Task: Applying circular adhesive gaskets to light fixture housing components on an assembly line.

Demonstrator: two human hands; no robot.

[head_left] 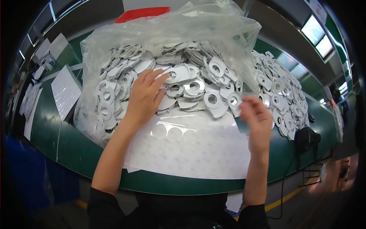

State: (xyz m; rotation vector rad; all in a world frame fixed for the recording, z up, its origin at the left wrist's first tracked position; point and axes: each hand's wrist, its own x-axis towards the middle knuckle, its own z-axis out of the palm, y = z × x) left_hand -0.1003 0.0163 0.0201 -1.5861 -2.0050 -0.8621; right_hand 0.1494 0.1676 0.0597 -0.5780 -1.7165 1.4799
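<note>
My left hand (144, 95) reaches onto a heap of white plastic parts (185, 70), each a flat rounded plate with a ring-shaped hole. Its fingers are spread, with the tips against the parts and the thumb apart from them. To the right, my right hand (258, 119) hovers beside the heap's edge, its fingers bent and smeared by motion. Closest to those fingertips is one white ringed part (234, 101); I cannot tell whether they touch it. Between my forearms lies a glossy whitish sheet (187, 154) with faint round marks and several clearer circles near its far edge.
A clear plastic bag (167, 32) surrounds the heap from behind and the sides. More white parts (284, 97) are piled at the right on the green table (160, 184). A red bin (143, 13) stands behind, a white flat-topped box (65, 91) at left, a black object (307, 139) at right.
</note>
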